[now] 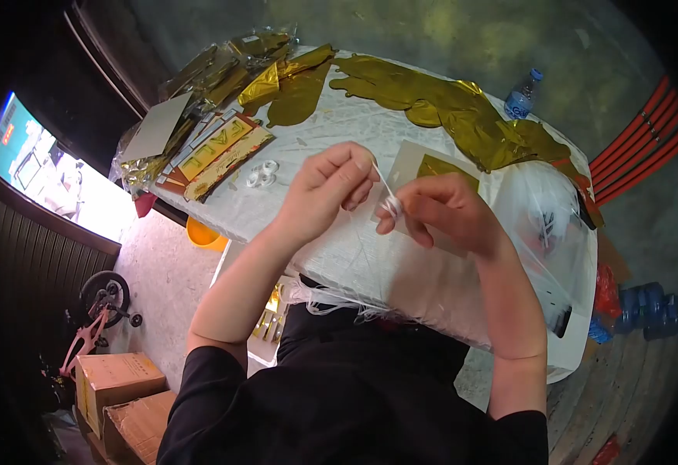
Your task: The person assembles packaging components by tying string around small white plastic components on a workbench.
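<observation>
My left hand [330, 190] is closed in a pinch on one end of a thin white ribbon [383, 180]. The ribbon runs taut down to a small wound bundle at the fingertips of my right hand [449, 208], which grips it between thumb and fingers. Both hands are above the front half of the white-covered table [331, 252]. Beneath my right hand lies a grey card [406, 161] with a gold foil piece [438, 167] on it, partly hidden. Several small white ribbon coils [262, 174] rest on the table left of my left hand.
Flat gold foil balloons [409, 89] spread along the table's back. Printed cards [227, 155] and plastic-wrapped packs [223, 70] lie at left. A water bottle [522, 94] stands at back right, near a clear plastic bag [544, 209]. Cardboard boxes [120, 372] sit on the floor.
</observation>
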Tool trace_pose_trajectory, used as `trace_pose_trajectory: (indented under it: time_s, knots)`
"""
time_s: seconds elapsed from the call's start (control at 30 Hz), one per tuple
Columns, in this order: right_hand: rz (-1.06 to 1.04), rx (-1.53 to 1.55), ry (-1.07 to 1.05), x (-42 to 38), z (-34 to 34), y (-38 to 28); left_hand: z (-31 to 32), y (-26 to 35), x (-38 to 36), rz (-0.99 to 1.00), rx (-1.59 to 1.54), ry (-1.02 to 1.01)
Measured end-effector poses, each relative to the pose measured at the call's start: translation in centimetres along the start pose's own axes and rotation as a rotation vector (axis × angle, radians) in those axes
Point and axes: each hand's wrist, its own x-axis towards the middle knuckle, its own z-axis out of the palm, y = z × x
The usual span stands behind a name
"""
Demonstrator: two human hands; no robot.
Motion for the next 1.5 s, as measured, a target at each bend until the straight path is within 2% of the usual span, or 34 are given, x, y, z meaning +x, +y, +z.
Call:
trace_pose_trajectory:
  time_s: [0.03, 0.1, 0.13, 0.2, 0.23, 0.27, 0.3, 0.33, 0.37, 0.4, 0.43, 0.5, 0.53, 0.6, 0.63, 0.7, 0.73, 0.77, 0.8, 0.83, 0.9, 0.93, 1.0, 1.03, 1.1, 1.13, 1.2, 1.23, 1.3, 1.33, 1.37, 1.4, 1.43, 1.5]
  knots:
    - [-0.004, -0.005, 0.0, 0.1, 0.3, -0.2, 0.0, -0.5, 0.0, 0.005, 0.003, -0.003]
    - [-0.188, 0.125, 0.229, 0.4, 0.9, -0.5, 0.4, -1.2, -0.7, -0.193, 0.23, -0.092]
    - [-0.192, 0.119, 0.234, 0.5, 0.8, -0.2, 0.8, -0.9, -0.9, -0.219, 0.197, -0.145]
    - [-0.065, -0.273, 0.389, 0.6, 0.5, 0.8, 0.6, -0.4, -0.7, -0.149, 0.125, -0.116]
    - [-0.066, -0.274, 0.388, 0.5, 0.3, 0.7, 0.4, -0.2, -0.7, -0.083, 0.054, -0.078]
    - [-0.022, -0.14, 0.195, 0.3, 0.0, 0.5, 0.5, 0.3, -0.5, -0.071, -0.019, -0.061]
    - [0.021, -0.008, 0.001, 0.3, -0.2, 0.3, 0.3, 0.1, -0.6, -0.07, -0.017, -0.058]
    - [0.018, -0.01, -0.001, 0.4, 0.0, 0.3, 0.2, -0.3, -0.6, -0.066, 0.13, -0.069]
    - [-0.089, 0.064, 0.063, 0.4, 0.4, 0.3, 0.3, -0.5, -0.6, -0.063, 0.275, -0.08]
    - [-0.194, 0.139, 0.13, 0.5, 0.7, 0.3, 0.9, -0.7, -0.8, -0.122, 0.21, -0.099]
    - [-0.194, 0.137, 0.13, 0.7, 0.9, 0.5, 1.0, -0.6, -0.8, -0.12, 0.209, -0.101]
    - [-0.157, -0.255, 0.415, 1.1, 1.1, 1.2, 0.9, 0.0, -0.8, -0.169, 0.088, -0.151]
    - [-0.155, -0.254, 0.417, 0.9, 0.8, 1.1, 0.6, 0.4, -0.7, -0.126, 0.015, -0.111]
    - [0.145, -0.245, 0.104, 0.5, -0.1, 0.6, -0.1, 0.3, -0.2, -0.074, 0.029, -0.053]
    - [0.143, -0.247, 0.103, 0.4, 0.2, 0.4, -0.3, 0.2, -0.1, -0.019, 0.044, 0.006]
    - [-0.133, 0.2, 0.105, 0.4, 1.1, 0.0, 0.1, -0.4, -0.2, -0.029, 0.136, 0.045]
    - [-0.135, 0.198, 0.106, 0.6, 1.2, 0.0, 0.4, -0.8, -0.4, -0.062, 0.243, -0.022]
    - [-0.142, 0.068, 0.229, 0.8, 1.1, 0.3, 0.7, -1.0, -0.6, -0.094, 0.351, -0.092]
    - [-0.147, -0.061, 0.353, 0.9, 0.9, 0.6, 0.9, -0.9, -0.9, -0.158, 0.267, -0.12]
    - [-0.146, -0.058, 0.356, 0.8, 0.4, 1.0, 1.0, -0.3, -0.9, -0.161, 0.267, -0.122]
    - [0.106, -0.198, 0.197, 0.4, -0.6, 2.0, 0.7, 0.6, -0.9, -0.052, 0.13, 0.002]
    - [0.107, -0.195, 0.196, 0.3, -0.4, 1.8, 0.4, 0.4, -0.7, -0.055, 0.13, 0.003]
    - [-0.039, 0.21, 0.057, 0.1, 0.2, 0.6, -0.2, -0.2, -0.4, -0.057, 0.159, 0.062]
    - [-0.041, 0.209, 0.057, 0.3, 0.6, 0.1, -0.1, -0.6, -0.5, -0.055, 0.16, 0.062]
    - [-0.187, 0.068, 0.384, 1.0, 1.6, -0.4, 0.5, -1.6, -0.9, -0.161, 0.263, -0.073]
    - [-0.185, 0.07, 0.389, 0.9, 1.3, 0.1, 0.8, -1.2, -1.0, -0.13, 0.23, -0.067]
    - [0.055, -0.227, 0.274, 0.6, 0.3, 1.5, 0.1, -0.6, -0.6, -0.069, 0.129, -0.028]
    - [0.055, -0.223, 0.272, 0.5, 0.1, 1.5, -0.2, -0.4, -0.4, 0.001, 0.029, 0.015]
    - [-0.003, 0.036, 0.006, 0.3, -0.1, 1.0, 0.1, -0.7, -0.2, 0.0, 0.045, 0.075]
    - [-0.004, 0.034, 0.004, 0.5, 0.4, 0.7, 0.4, -1.1, -0.4, -0.095, 0.15, 0.043]
    - [-0.113, 0.085, 0.151, 0.8, 1.3, 0.3, 0.6, -1.5, -0.6, -0.19, 0.255, 0.009]
    - [-0.222, 0.137, 0.3, 0.9, 1.7, 0.2, 0.3, -2.4, -1.0, -0.169, 0.311, -0.059]
    - [-0.221, 0.138, 0.306, 0.8, 1.5, 0.5, 0.3, -1.9, -1.0, -0.172, 0.309, -0.064]
    - [-0.067, -0.218, 0.35, 0.7, 0.7, 1.4, 0.3, -0.3, -0.9, -0.074, 0.084, -0.025]
